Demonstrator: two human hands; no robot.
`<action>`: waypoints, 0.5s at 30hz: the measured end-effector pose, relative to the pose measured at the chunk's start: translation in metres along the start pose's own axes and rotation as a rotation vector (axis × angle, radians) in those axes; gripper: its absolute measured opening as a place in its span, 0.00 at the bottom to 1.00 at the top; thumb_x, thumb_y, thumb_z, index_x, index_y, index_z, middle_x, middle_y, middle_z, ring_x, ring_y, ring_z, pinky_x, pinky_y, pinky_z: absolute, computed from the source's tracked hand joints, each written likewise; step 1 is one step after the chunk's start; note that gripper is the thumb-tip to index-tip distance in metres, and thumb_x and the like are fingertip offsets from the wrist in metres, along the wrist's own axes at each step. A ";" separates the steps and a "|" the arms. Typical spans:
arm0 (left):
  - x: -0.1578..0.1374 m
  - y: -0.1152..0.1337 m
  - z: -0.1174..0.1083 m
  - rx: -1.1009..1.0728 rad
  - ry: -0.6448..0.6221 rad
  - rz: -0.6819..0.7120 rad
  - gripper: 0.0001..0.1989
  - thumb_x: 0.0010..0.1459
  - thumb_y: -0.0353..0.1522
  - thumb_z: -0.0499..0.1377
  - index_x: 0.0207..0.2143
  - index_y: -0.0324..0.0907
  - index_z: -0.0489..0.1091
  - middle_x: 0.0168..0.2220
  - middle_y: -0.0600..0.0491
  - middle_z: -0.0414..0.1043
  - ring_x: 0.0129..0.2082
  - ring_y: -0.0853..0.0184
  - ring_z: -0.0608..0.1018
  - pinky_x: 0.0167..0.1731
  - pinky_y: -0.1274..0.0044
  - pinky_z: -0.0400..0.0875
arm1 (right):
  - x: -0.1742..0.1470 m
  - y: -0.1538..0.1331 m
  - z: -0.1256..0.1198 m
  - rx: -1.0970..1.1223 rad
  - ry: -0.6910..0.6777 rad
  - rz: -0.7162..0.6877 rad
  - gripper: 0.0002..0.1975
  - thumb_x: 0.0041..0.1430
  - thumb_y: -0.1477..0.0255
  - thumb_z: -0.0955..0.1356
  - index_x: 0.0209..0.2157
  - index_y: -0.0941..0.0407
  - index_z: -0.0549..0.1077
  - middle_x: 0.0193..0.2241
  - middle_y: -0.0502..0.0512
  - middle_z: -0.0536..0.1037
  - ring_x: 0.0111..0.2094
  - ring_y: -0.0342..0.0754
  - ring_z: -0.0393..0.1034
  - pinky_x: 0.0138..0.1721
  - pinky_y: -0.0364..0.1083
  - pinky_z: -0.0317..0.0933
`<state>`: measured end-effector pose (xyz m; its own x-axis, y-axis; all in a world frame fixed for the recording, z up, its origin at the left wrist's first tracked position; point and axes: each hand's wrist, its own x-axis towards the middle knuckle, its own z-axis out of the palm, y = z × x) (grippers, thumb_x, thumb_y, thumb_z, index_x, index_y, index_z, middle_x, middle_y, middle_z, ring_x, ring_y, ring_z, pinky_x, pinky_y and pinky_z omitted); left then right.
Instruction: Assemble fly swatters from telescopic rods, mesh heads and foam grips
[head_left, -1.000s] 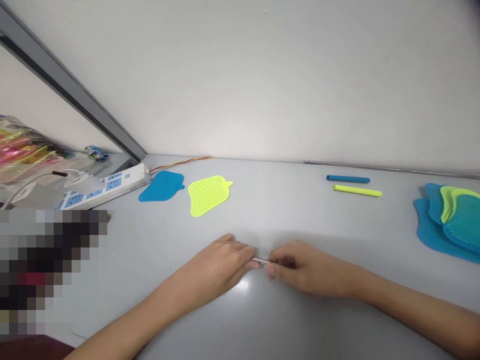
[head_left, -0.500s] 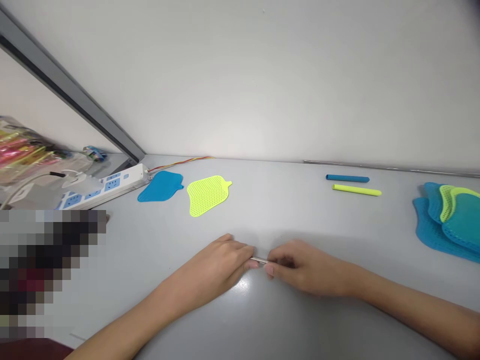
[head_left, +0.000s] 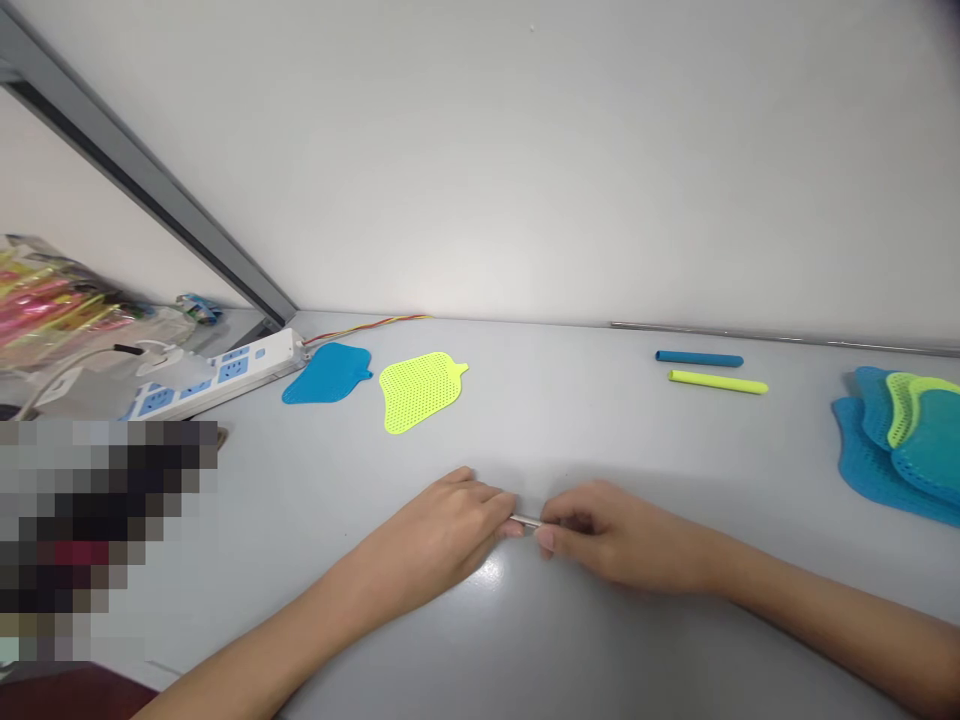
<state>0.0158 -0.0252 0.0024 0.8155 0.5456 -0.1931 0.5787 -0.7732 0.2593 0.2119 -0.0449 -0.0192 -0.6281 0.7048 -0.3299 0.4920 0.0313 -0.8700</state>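
A thin silver metal rod (head_left: pixel 528 521) spans the small gap between my hands, low over the grey table. My left hand (head_left: pixel 456 528) is closed on its left end, thumb beneath and fingers on top. With thumb and fingertips, my right hand (head_left: pixel 615 537) pinches the other end; the palms hide the rest of the rod. Beyond my left hand lie a yellow perforated fly swatter head (head_left: pixel 421 392) and a blue fly swatter head (head_left: pixel 328 374). Past my right hand, a blue handle tube (head_left: pixel 699 359) and a yellow handle tube (head_left: pixel 718 382) lie nearly parallel.
At the right edge is an overlapping pile of blue and yellow swatter heads (head_left: pixel 930 450). A white power strip (head_left: pixel 255 365) with plugs and cables stands at the left, near bagged colourful items (head_left: pixel 56 300). A long thin metal rod (head_left: pixel 780 338) lies along the wall.
The view has shifted slightly, so everything sits a little farther right. Both hands keep their hold on the rod, with no other clear movement.
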 end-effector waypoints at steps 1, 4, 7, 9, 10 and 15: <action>0.000 0.000 0.001 0.006 0.005 0.009 0.13 0.59 0.32 0.41 0.24 0.40 0.59 0.21 0.56 0.63 0.22 0.70 0.64 0.30 0.76 0.54 | 0.000 0.000 0.000 0.006 0.003 -0.002 0.17 0.55 0.62 0.56 0.21 0.58 0.63 0.15 0.45 0.55 0.17 0.36 0.49 0.18 0.38 0.45; 0.002 0.000 0.003 0.024 0.023 0.021 0.13 0.59 0.32 0.42 0.24 0.40 0.58 0.21 0.56 0.62 0.22 0.70 0.63 0.30 0.76 0.54 | 0.000 0.001 -0.001 0.045 -0.018 0.022 0.17 0.55 0.62 0.56 0.21 0.58 0.63 0.14 0.45 0.55 0.16 0.36 0.50 0.16 0.37 0.46; 0.002 0.001 0.003 0.052 0.024 0.014 0.12 0.59 0.31 0.42 0.24 0.40 0.57 0.20 0.56 0.62 0.22 0.70 0.63 0.29 0.76 0.54 | -0.002 0.003 -0.002 0.120 -0.071 0.077 0.18 0.54 0.59 0.56 0.23 0.58 0.63 0.13 0.44 0.54 0.13 0.36 0.51 0.14 0.37 0.46; 0.002 0.001 0.003 0.067 0.014 0.011 0.12 0.59 0.30 0.42 0.24 0.40 0.57 0.21 0.56 0.62 0.22 0.70 0.63 0.30 0.76 0.54 | -0.003 0.004 -0.002 0.154 -0.093 0.102 0.18 0.54 0.58 0.56 0.24 0.58 0.63 0.12 0.44 0.55 0.12 0.36 0.51 0.12 0.37 0.46; 0.002 0.002 0.003 0.071 0.007 0.011 0.12 0.59 0.30 0.42 0.24 0.40 0.57 0.21 0.56 0.62 0.22 0.70 0.64 0.30 0.76 0.54 | -0.003 0.004 -0.003 0.162 -0.098 0.107 0.18 0.54 0.58 0.56 0.25 0.58 0.63 0.12 0.44 0.55 0.11 0.36 0.51 0.12 0.37 0.47; 0.003 0.002 0.002 0.064 -0.006 0.014 0.11 0.59 0.29 0.42 0.24 0.40 0.56 0.22 0.56 0.63 0.22 0.70 0.64 0.28 0.76 0.53 | -0.003 0.004 -0.003 0.156 -0.091 0.097 0.17 0.54 0.59 0.56 0.26 0.58 0.64 0.12 0.44 0.56 0.11 0.36 0.51 0.12 0.37 0.47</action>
<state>0.0189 -0.0257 -0.0001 0.8232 0.5330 -0.1955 0.5656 -0.7999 0.2006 0.2173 -0.0446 -0.0213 -0.6380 0.6316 -0.4404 0.4578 -0.1488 -0.8765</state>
